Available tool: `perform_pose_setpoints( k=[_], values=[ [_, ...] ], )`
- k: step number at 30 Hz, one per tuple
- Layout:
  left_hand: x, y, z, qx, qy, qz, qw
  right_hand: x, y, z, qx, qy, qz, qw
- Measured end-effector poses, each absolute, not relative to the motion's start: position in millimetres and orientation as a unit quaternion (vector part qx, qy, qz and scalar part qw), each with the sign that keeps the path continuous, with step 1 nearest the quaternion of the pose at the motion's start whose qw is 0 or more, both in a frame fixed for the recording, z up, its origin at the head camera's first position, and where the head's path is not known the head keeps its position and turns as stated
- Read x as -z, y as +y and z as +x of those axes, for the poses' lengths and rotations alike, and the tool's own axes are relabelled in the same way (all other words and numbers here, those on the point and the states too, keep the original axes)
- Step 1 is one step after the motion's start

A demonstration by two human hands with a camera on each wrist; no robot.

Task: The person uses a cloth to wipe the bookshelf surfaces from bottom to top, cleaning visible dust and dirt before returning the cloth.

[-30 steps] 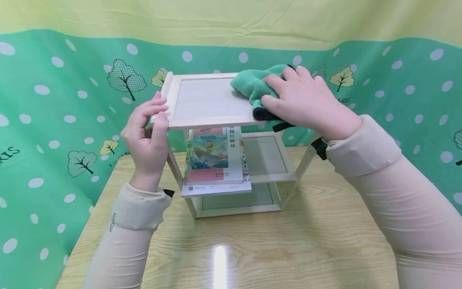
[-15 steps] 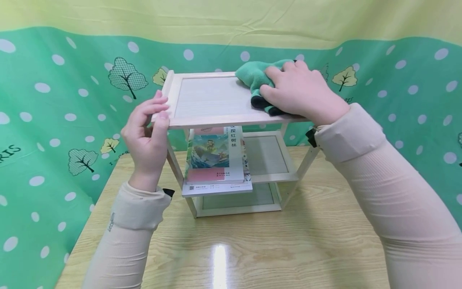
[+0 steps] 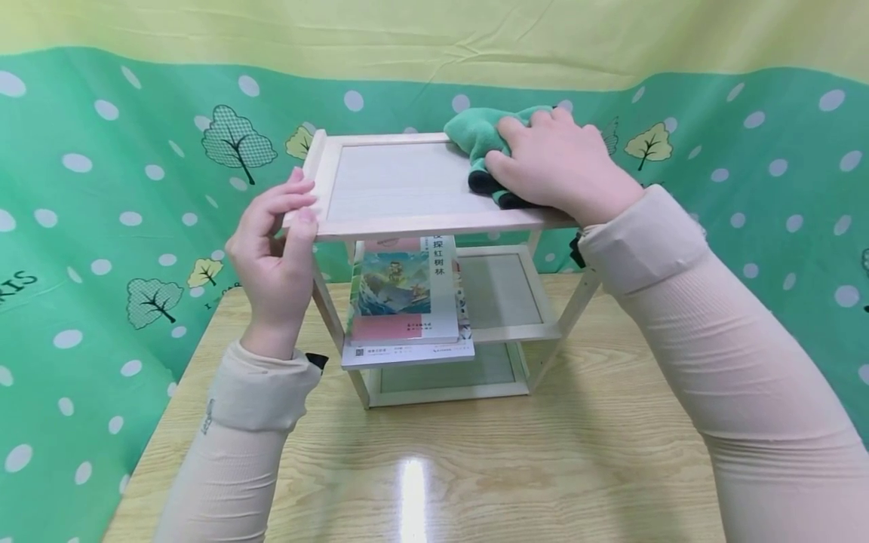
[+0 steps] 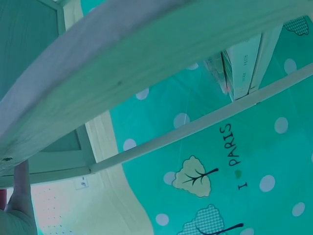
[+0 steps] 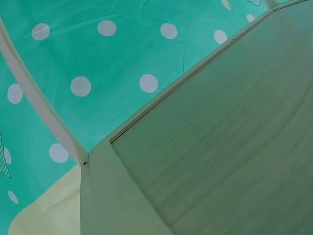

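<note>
A pale wooden three-tier shelf (image 3: 394, 181) stands on the table. My left hand (image 3: 274, 241) grips the left edge of its top board, thumb at the front corner and fingers over the raised side lip. At the right part of the same board, my right hand (image 3: 560, 162) holds a bunched green cloth (image 3: 468, 132) with black edging against the surface. The palm hides part of the cloth. In the left wrist view, a finger (image 4: 20, 191) shows beside the wooden rail (image 4: 117, 58). Neither the right hand nor the cloth shows in the right wrist view, only a shelf panel (image 5: 230, 127).
Stacked books (image 3: 400, 286) lie on the middle tier at the left, jutting past its front edge. Below is the lowest tier (image 3: 448, 373), close to the wood-grain table (image 3: 475, 467). A green and yellow polka-dot curtain (image 3: 81, 249) surrounds the table's back and sides.
My right hand has slid the green cloth toward the back of the top board and slightly to the right, with the forearm following. The left hand keeps its place on the left edge.
</note>
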State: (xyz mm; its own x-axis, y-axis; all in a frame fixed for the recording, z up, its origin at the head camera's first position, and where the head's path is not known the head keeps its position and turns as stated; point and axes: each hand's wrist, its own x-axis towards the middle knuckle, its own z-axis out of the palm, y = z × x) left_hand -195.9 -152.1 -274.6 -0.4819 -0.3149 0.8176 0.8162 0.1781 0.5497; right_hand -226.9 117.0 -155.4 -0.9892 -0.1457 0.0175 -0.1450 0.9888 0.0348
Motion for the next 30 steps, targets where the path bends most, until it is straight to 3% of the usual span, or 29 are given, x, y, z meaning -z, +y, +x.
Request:
perform_pose_setpoints(
  k=[30],
  values=[
    [276.4, -149.0, -197.9, 0.619, -0.596, -0.202, 0.469, 158.6, 114.1, -226.1, 0.021, -0.996, 0.079, 0.031]
  ],
)
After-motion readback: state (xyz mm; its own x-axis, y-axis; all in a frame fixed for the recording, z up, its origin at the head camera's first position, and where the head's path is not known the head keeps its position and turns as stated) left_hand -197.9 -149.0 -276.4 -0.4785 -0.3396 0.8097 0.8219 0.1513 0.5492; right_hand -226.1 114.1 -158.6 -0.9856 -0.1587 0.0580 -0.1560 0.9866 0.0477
